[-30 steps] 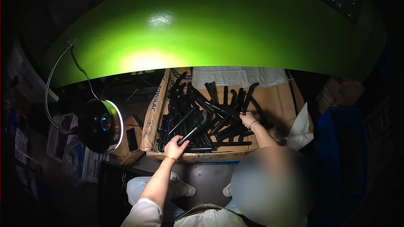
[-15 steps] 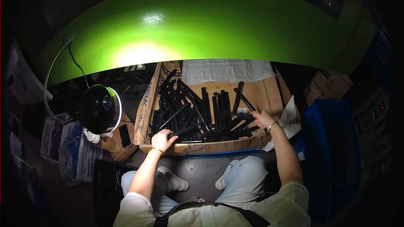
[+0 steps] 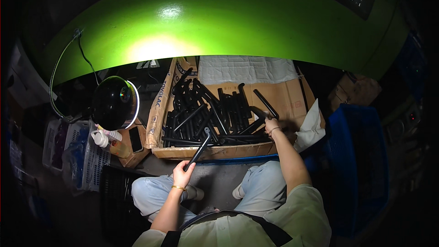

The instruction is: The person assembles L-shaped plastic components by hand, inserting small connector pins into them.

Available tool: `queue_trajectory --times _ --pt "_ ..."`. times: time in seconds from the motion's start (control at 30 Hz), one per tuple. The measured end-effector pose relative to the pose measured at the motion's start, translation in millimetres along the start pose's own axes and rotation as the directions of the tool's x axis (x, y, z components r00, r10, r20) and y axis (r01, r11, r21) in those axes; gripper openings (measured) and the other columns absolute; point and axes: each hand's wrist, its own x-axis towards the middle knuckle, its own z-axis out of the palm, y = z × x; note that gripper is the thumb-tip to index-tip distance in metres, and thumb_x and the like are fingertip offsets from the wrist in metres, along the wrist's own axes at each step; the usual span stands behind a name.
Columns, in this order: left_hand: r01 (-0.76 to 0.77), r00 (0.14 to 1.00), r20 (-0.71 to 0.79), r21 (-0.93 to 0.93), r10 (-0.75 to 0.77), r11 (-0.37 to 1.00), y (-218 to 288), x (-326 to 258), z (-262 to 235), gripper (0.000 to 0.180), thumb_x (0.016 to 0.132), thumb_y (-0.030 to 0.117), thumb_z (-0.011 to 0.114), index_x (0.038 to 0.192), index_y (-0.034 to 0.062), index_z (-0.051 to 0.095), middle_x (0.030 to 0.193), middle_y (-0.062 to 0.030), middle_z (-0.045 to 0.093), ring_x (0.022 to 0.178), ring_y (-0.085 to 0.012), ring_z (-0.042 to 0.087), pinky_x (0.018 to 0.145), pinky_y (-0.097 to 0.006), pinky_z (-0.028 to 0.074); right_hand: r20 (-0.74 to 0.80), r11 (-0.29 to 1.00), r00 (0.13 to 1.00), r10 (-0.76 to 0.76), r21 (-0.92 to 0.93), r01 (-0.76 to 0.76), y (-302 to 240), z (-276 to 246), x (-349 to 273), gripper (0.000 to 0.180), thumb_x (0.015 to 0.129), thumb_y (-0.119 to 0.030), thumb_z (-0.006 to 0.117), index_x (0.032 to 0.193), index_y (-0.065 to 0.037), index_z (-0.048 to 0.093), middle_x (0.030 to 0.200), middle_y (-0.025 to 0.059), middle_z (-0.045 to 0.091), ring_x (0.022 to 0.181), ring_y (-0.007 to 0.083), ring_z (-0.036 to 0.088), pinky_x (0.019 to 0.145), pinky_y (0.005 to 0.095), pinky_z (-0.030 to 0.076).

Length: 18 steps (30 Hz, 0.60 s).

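My left hand (image 3: 181, 176) is closed around the lower end of a black tube (image 3: 200, 150) with a short bent end, held tilted in front of the carton's near edge. My right hand (image 3: 272, 126) is inside the carton at its right side, its fingers closed at the end of another black tube (image 3: 259, 111); the fingertips are partly hidden. Just beyond that hand, a loose straight tube (image 3: 265, 103) lies slanted. To the left, a heap of similar black tubes (image 3: 190, 115) fills much of the shallow cardboard carton (image 3: 157, 110).
A lamp (image 3: 114, 103) on a bent neck stands left of the carton. Beside it are a spray bottle (image 3: 114, 146) and a phone (image 3: 136, 140). A blue crate (image 3: 361, 169) stands at right. A green curved panel (image 3: 219, 23) overhangs the far side. White cloth (image 3: 247, 68) covers the carton's back.
My left hand has lifted a black tube out of the heap and drawn it toward me. My right hand has shifted left to a tube end. The view has tilted slightly.
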Motion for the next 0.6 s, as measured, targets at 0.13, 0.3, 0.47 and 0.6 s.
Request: queue_trajectory --times 0.13,0.3,0.47,0.6 --pt "0.085 0.996 0.041 -0.091 -0.081 0.992 2 -10 15 0.029 0.086 0.028 0.072 0.092 0.0008 0.069 0.071 -0.0045 0.063 0.064 -0.0105 0.054 0.062 -0.027 0.045 0.199 0.989 0.972 0.124 -0.103 -0.105 -3 -46 -34 0.038 0.094 -0.036 0.050 0.074 -0.004 0.050 0.050 0.0033 0.044 0.035 0.0130 0.040 0.031 0.0301 0.027" --pt "0.141 0.987 0.099 -0.132 -0.129 0.981 -7 -21 19 0.029 0.087 0.030 0.072 0.092 0.0017 0.069 0.069 -0.0018 0.062 0.063 -0.0079 0.052 0.059 -0.026 0.044 0.376 0.973 0.924 0.072 -0.229 0.018 -4 -83 -50 0.033 0.093 -0.035 0.053 0.082 -0.004 0.051 0.055 0.0023 0.045 0.036 0.0089 0.036 0.032 0.0261 0.024" --pt "0.137 0.986 0.111 -0.122 -0.124 0.983 -13 -30 19 0.029 0.087 0.030 0.072 0.093 0.0016 0.068 0.069 -0.0005 0.062 0.062 -0.0078 0.052 0.058 -0.026 0.044 0.289 1.000 0.957 -0.011 0.020 0.005 -15 -102 -19 0.030 0.095 -0.039 0.053 0.087 -0.009 0.054 0.056 -0.0005 0.045 0.037 0.0087 0.036 0.033 0.0260 0.025" --pt "0.163 0.984 0.102 -0.153 -0.149 0.975 -10 -33 22 0.029 0.087 0.029 0.071 0.093 0.0011 0.068 0.069 0.0001 0.062 0.062 -0.0073 0.053 0.058 -0.025 0.044 0.182 0.980 0.975 -0.130 -0.126 0.155 10 -62 -20 0.033 0.096 -0.039 0.051 0.084 -0.008 0.053 0.056 0.0006 0.046 0.036 0.0093 0.037 0.033 0.0276 0.027"
